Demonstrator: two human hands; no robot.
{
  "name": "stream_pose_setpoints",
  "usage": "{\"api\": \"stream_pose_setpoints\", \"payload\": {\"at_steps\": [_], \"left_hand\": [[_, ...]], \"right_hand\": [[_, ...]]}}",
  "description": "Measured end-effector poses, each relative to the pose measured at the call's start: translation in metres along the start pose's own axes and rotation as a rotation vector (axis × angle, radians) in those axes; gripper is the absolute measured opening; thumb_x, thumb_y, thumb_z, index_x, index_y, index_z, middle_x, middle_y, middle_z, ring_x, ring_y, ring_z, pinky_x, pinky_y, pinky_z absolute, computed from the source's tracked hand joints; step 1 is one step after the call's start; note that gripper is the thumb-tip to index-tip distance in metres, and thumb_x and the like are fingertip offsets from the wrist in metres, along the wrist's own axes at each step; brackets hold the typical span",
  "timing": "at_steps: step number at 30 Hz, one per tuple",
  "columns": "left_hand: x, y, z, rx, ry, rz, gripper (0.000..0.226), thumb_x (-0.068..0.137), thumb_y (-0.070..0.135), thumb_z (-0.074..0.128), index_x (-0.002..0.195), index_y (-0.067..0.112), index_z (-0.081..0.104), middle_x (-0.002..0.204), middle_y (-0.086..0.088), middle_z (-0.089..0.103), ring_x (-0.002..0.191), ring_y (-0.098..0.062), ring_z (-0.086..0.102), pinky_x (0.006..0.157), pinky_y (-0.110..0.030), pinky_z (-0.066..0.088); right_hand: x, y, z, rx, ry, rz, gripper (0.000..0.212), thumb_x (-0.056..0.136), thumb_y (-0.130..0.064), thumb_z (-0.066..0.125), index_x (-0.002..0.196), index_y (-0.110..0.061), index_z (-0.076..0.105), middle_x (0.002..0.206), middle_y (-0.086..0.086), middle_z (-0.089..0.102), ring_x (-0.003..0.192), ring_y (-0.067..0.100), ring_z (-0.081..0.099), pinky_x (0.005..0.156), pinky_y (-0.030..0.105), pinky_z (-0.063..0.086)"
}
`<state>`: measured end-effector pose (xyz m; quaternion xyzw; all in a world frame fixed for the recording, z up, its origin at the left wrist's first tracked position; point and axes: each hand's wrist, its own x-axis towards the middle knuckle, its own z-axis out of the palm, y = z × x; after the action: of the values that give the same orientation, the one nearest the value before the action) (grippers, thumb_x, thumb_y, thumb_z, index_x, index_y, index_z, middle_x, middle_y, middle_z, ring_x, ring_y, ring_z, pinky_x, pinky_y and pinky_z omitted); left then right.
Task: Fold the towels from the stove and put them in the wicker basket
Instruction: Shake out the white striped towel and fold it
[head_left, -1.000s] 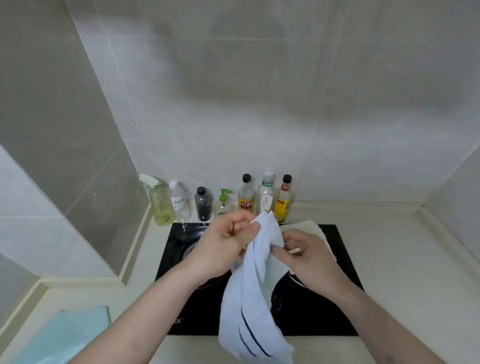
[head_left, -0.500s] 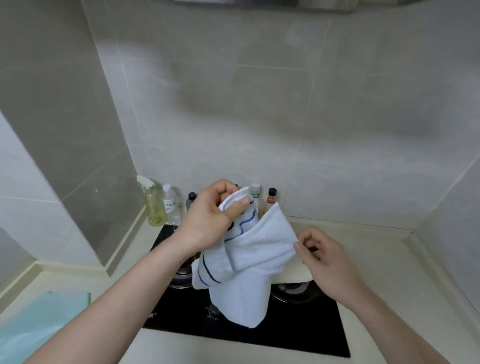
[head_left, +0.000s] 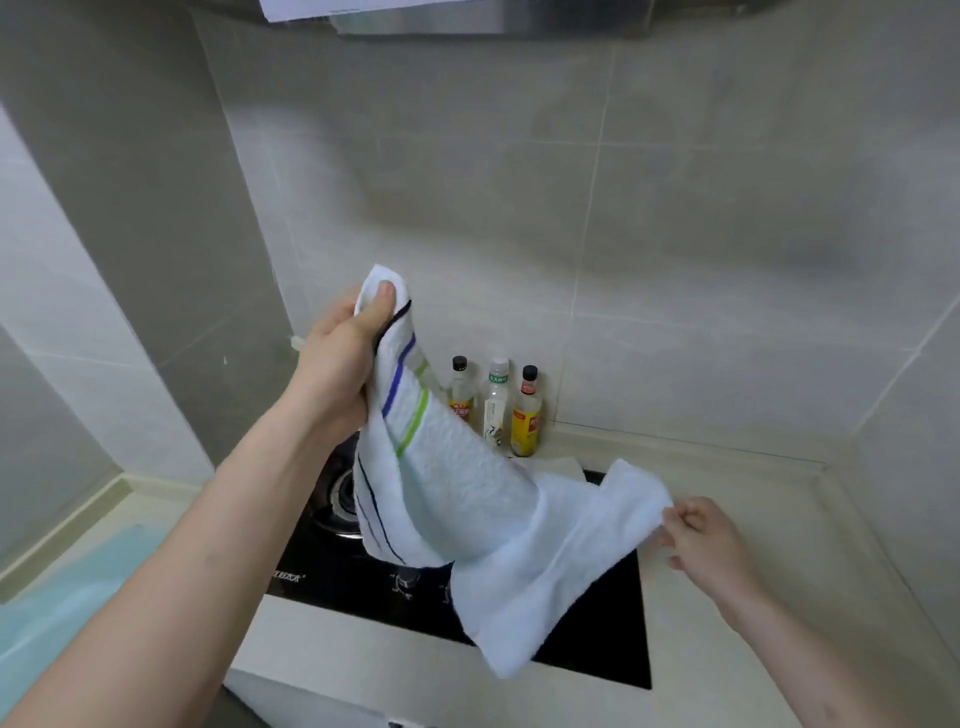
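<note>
Towel (head_left: 467, 499): held stretched above the stove (head_left: 597, 644).
Left hand (head_left: 337, 364): upper corner gripped, raised.
Right hand (head_left: 701, 535): lower edge pinched in fingertips.

Pale countertop (head_left: 737, 499) carries a black stove (head_left: 597, 629) below the left fingers; three bottles (head_left: 496, 405) stand beyond them at the wall, a light blue cloth (head_left: 57, 597) lying far left.

Bottles (head_left: 497, 405) crowd the stove's (head_left: 597, 639) back edge (right counter (head_left: 779, 519) lies open).
</note>
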<state>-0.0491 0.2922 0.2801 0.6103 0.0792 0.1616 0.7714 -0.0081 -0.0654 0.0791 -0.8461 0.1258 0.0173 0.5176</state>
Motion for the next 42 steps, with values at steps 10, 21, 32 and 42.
{"api": "stream_pose_setpoints", "payload": {"at_steps": [10,21,32,42], "left_hand": [[-0.043,0.034,0.051,0.275,-0.473,0.109,0.019,0.105,0.023,0.056,0.104,0.011,0.071,0.084,-0.008,0.066,0.072,-0.021,0.062,0.066,-0.027,0.053],[-0.02,0.031,-0.012,0.873,-0.462,0.329,0.026,0.086,0.042,0.081,0.093,0.017,0.073,0.089,0.001,0.074,0.078,-0.007,0.064,0.073,-0.026,0.051],[-0.012,0.073,-0.015,0.615,-0.198,0.468,0.033,0.099,0.037,0.064,0.086,0.007,0.062,0.075,0.007,0.057,0.066,-0.007,0.05,0.061,-0.025,0.042],[-0.019,0.143,0.033,0.533,-0.184,0.604,0.033,0.098,0.041,0.064,0.086,0.01,0.066,0.075,0.01,0.061,0.068,-0.006,0.056,0.064,-0.026,0.049]], "right_hand": [[-0.082,-0.086,0.04,0.196,-0.472,-0.353,0.063,0.068,-0.05,0.084,0.125,-0.038,0.06,0.127,-0.023,0.063,0.115,-0.003,0.061,0.092,0.024,0.052],[-0.103,-0.179,0.025,0.179,-0.3,-0.566,0.027,0.088,-0.035,0.067,0.086,-0.008,0.067,0.075,0.0,0.057,0.07,0.011,0.05,0.067,0.03,0.036],[-0.125,-0.195,-0.013,-0.17,-0.393,-0.511,0.02,0.084,-0.039,0.081,0.093,-0.022,0.076,0.088,-0.01,0.079,0.082,0.007,0.076,0.073,0.024,0.059],[-0.105,-0.205,-0.039,-0.204,-0.388,-0.504,0.024,0.084,-0.033,0.082,0.105,-0.022,0.076,0.099,-0.011,0.079,0.088,0.0,0.073,0.073,0.014,0.057]]}}
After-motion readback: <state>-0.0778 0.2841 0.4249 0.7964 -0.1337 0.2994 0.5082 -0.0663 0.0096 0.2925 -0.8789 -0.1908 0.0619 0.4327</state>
